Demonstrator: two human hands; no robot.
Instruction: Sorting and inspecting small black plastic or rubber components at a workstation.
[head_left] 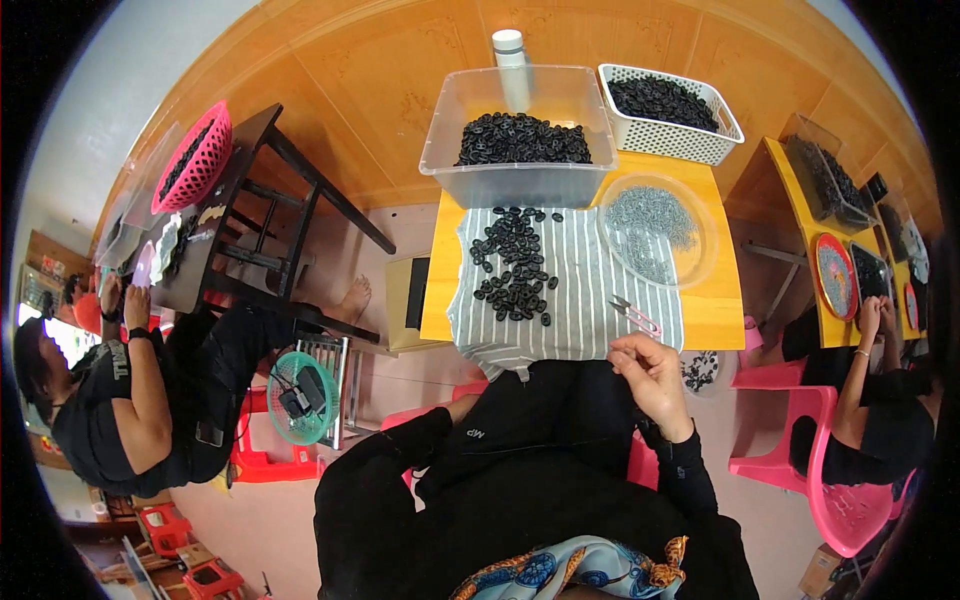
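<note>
My right hand is raised at the front edge of the yellow table, over the hem of a grey-and-white striped cloth. Its thumb and fingertips are pressed together; whatever they may hold is too small to make out. Just beyond it on the cloth lie small thread snips with pinkish handles. My left hand is low beside my left thigh, its fingers hidden. A loose pile of small black oval parts covers the left of the striped cloth. To their right sits a round clear tray of small silvery metal pieces.
Behind the pile stand a clear bin and a white basket, both holding black parts, with a white bottle at the back. One person works at a dark table on the left, another at a yellow table on the right.
</note>
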